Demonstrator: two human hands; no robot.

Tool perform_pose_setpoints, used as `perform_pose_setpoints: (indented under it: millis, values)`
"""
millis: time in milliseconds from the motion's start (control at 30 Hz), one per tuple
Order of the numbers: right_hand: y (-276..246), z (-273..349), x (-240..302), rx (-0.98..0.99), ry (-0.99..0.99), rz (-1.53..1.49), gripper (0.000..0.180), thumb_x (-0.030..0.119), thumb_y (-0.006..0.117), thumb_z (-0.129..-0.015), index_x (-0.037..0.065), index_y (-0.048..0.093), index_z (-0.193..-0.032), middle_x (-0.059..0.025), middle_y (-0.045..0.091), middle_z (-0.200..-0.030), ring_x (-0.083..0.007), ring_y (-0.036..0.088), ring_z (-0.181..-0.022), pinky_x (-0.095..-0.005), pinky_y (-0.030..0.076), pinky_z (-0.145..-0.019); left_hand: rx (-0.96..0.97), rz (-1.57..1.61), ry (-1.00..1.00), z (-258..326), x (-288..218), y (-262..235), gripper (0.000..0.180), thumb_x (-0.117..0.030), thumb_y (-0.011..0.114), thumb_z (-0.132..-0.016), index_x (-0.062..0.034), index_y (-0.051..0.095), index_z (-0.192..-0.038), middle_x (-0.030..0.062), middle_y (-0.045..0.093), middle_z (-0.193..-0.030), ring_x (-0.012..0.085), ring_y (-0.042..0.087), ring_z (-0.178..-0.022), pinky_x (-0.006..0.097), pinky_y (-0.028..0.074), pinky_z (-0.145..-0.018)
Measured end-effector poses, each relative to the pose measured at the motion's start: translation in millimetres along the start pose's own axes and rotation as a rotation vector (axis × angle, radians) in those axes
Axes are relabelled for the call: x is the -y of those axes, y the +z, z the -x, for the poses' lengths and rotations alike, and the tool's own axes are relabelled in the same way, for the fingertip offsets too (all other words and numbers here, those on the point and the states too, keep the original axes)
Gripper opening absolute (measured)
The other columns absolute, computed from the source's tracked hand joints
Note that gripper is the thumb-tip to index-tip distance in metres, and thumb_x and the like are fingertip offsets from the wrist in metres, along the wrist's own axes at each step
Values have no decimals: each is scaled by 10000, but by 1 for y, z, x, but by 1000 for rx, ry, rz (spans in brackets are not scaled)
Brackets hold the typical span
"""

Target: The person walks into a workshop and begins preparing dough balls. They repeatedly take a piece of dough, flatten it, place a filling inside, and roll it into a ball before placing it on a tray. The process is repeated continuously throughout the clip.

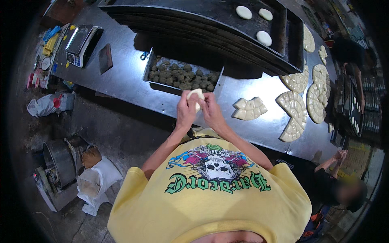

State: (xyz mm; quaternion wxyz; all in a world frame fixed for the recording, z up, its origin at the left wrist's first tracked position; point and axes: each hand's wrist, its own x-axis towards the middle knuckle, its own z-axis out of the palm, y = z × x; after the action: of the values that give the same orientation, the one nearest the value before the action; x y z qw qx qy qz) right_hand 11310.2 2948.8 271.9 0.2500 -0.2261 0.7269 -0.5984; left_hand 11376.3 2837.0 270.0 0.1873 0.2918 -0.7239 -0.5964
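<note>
A pale piece of dough (196, 94) is pinched between my two hands at the near edge of the metal table. My left hand (186, 110) wraps its left side, and my right hand (211, 109) presses on it from the right with the fingers bent. Whether anything lies inside the dough is hidden. Just beyond my hands, a metal tray (146, 72) holds many dark, greenish-brown balls (178, 75). To the right of my hands lies a small cluster of divided dough pieces (249, 108).
Stacked dark baking trays (227, 32) overhang the filling tray; three dough rounds lie on top. Large portioned dough slabs (291, 113) cover the table's right. A scale (81, 46), dark flat scraper (105, 58) and blue-handled scissors (144, 56) lie left. Co-workers (340, 182) stand at right.
</note>
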Motion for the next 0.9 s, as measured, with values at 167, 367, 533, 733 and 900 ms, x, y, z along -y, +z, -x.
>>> perform_pose_setpoints:
  millis: [167,367,533,733,900]
  values:
    - [11,-65,-4,242,-214,304,207,188,602,-926,68,609,-1096,-135,594,-1006,-306,579,-963,-407,455,-816,-196,48,-45,-21,10,-86,323,-343,508,-1014,-27,570,-1040,101,650,-917,157,589,-805,323,486,-712]
    - [-4,-95,-33,397,-282,1032,340,213,683,-842,141,604,-1165,-79,536,-1157,-297,475,-1084,-445,368,-917,-67,461,-132,-67,16,-135,373,-316,432,-1047,20,438,-1209,177,664,-1063,213,681,-893,317,540,-823]
    - [4,-103,-35,327,-335,1072,357,231,701,-823,131,620,-1155,-93,540,-1109,-287,494,-1076,-432,375,-898,121,613,-343,-90,29,-128,400,-304,409,-1052,6,460,-1299,168,640,-1188,218,637,-1076,338,514,-922]
    - [17,-103,11,-13,-21,549,315,184,699,-862,59,622,-1141,-143,543,-1076,-295,581,-960,-424,473,-826,397,799,-599,-123,30,-104,403,-316,456,-1028,-43,479,-1323,112,626,-1241,199,621,-1088,337,478,-957]
    - [67,-98,52,-237,-196,328,342,107,691,-857,35,597,-1178,-129,536,-1093,-278,558,-986,-365,460,-887,509,903,-702,-133,21,-81,306,-336,533,-997,-114,594,-1198,13,645,-1061,111,605,-948,270,468,-824]
